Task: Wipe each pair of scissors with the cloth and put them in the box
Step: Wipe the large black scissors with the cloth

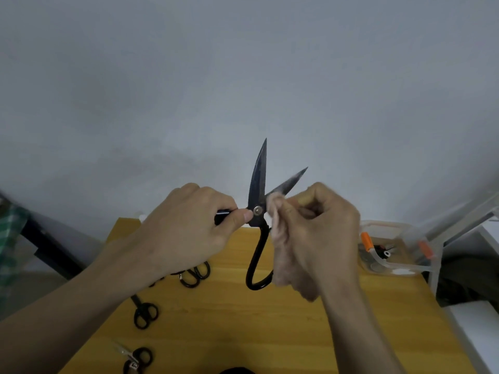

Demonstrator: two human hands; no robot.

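Left hand (189, 225) raised at frame centre, back of hand to the camera, fingers curled around one black handle of the large scissors (258, 209), thumb tip pressed just beside the pivot screw. Scissors held above the desk (243, 333), blades spread and pointing up toward the wall (243, 76); the other handle loop hangs down between the two hands. Right hand (321, 233) just right of the pivot, fingers bunched and pinching a pale pink cloth (278, 238) against the base of the right-hand blade; cloth trails down along the palm side. Desk is yellow wood, filling the lower centre. Clear plastic box (397, 249) with orange clips sits at the desk's right edge, middle right of frame; dark items inside, too blurred to identify. Three more pairs of small black-handled scissors (145, 314) lie on the desk at lower left, one partly hidden behind the left forearm. Green checked fabric (10, 238) cut off at the left edge. White furniture at far right, indistinct.
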